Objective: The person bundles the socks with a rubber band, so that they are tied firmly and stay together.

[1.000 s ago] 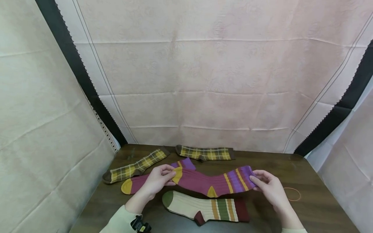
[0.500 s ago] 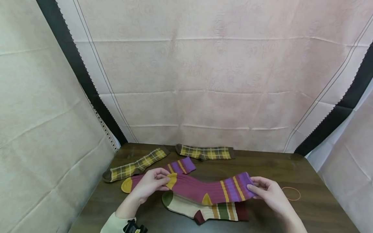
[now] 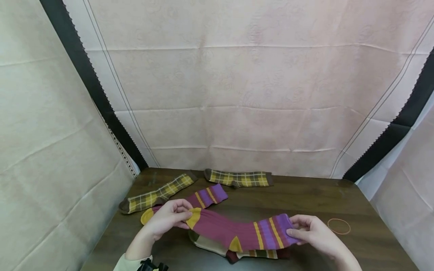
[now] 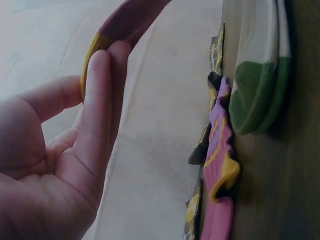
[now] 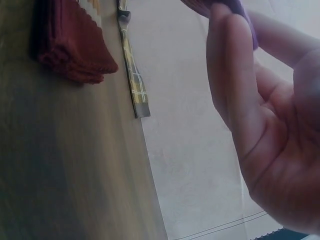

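Note:
Stretched between both hands is a maroon sock (image 3: 220, 227) with a yellow toe and heel and a purple striped cuff. My left hand (image 3: 167, 218) pinches its toe, and my right hand (image 3: 315, 235) pinches the cuff. The wrist views show thumb and fingers closed on the cloth at each end, raised off the table. Below it lies a cream sock stack (image 4: 257, 90) with a green toe and dark red cuff, partly covered in the head view. A matching maroon sock (image 3: 210, 195) lies behind my left hand, its middle hidden by that hand.
Two yellow-and-brown plaid socks lie toward the back: one plaid sock (image 3: 157, 194) at the left, another plaid sock (image 3: 239, 178) near the back edge. A thin rubber band (image 3: 339, 226) rests right of my right hand. Fabric walls enclose the wooden table (image 3: 356, 203).
Both hands have brought the held maroon sock nearer to me and slightly left. It now covers much of the cream sock, while more of the other maroon sock's cuff shows.

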A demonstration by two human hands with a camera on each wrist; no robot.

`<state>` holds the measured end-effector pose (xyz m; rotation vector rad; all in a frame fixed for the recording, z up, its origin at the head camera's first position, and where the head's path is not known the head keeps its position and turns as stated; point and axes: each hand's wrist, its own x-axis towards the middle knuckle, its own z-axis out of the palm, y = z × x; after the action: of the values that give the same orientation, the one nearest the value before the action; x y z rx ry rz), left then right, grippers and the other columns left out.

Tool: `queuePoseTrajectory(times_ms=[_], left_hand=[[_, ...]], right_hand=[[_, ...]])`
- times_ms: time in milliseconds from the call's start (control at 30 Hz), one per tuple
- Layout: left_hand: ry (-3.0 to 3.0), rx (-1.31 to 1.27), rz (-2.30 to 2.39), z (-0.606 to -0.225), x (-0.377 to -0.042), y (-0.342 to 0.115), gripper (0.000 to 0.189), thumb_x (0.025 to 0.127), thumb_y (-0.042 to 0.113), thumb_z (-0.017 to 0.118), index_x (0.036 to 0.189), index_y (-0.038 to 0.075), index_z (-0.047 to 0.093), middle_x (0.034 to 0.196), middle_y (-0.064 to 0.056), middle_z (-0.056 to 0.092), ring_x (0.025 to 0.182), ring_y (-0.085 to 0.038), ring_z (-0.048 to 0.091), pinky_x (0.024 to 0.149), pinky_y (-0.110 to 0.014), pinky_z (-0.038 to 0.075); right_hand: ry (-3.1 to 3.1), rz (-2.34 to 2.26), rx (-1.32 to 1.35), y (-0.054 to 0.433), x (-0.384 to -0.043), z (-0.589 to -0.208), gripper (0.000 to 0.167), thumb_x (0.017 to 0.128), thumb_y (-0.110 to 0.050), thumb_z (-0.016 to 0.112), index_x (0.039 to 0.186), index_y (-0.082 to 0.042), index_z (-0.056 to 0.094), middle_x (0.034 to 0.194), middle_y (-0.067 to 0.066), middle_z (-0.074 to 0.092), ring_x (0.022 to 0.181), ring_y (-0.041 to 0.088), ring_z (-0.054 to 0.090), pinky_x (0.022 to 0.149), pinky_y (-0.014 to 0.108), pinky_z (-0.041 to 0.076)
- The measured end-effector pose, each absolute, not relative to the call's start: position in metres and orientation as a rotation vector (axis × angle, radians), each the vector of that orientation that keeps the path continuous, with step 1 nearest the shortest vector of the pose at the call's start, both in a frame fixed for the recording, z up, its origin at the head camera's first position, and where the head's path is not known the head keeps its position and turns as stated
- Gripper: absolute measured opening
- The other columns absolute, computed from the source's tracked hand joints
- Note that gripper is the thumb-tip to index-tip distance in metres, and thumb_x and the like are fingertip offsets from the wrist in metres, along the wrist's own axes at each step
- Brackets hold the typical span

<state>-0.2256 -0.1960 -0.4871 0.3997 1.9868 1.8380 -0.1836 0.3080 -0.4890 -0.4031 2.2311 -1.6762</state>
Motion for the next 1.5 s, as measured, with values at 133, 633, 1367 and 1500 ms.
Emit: queuePoseTrajectory(times_ms=[133,633,1367,1500], left_hand=[[1.961,0.425,1.787,-0.483,-0.223,-0.197,0.022,0.104,0.012,0.07,0.117,-0.005,0.064,0.096,-0.01,0.073,0.087,-0.023,0.073,0.078,-0.039,0.065],[1.942,0.423,1.687,-0.495,-0.225,-0.197,0.019,0.103,0.01,0.071,0.114,-0.004,0.064,0.09,-0.01,0.074,0.08,-0.021,0.071,0.074,-0.037,0.065],[2.066,0.355,1.609,-0.509,-0.229,-0.196,0.016,0.101,0.007,0.071,0.11,-0.004,0.064,0.085,-0.009,0.071,0.079,-0.02,0.071,0.072,-0.041,0.066],[2.102,0.315,1.587,-0.511,-0.228,-0.195,0.017,0.102,0.007,0.071,0.112,-0.005,0.065,0.087,-0.012,0.07,0.076,-0.022,0.071,0.071,-0.041,0.065]], right_hand=[[2.204,-1.626,-0.477,0.309,-0.182,-0.492,0.027,0.102,-0.009,0.073,0.121,0.01,0.068,0.102,0.012,0.076,0.083,0.018,0.075,0.067,0.042,0.065],[2.101,-1.592,-0.612,0.31,-0.184,-0.502,0.019,0.102,-0.003,0.07,0.116,0.009,0.067,0.096,0.011,0.073,0.082,0.015,0.073,0.066,0.042,0.065],[2.156,-1.555,-0.487,0.301,-0.186,-0.517,0.016,0.103,-0.007,0.07,0.101,0.004,0.06,0.084,0.002,0.067,0.077,0.011,0.068,0.064,0.033,0.063],[2.188,-1.527,-0.437,0.299,-0.186,-0.52,0.017,0.102,-0.01,0.072,0.099,0.001,0.059,0.083,0.002,0.066,0.077,0.011,0.067,0.063,0.035,0.063]])
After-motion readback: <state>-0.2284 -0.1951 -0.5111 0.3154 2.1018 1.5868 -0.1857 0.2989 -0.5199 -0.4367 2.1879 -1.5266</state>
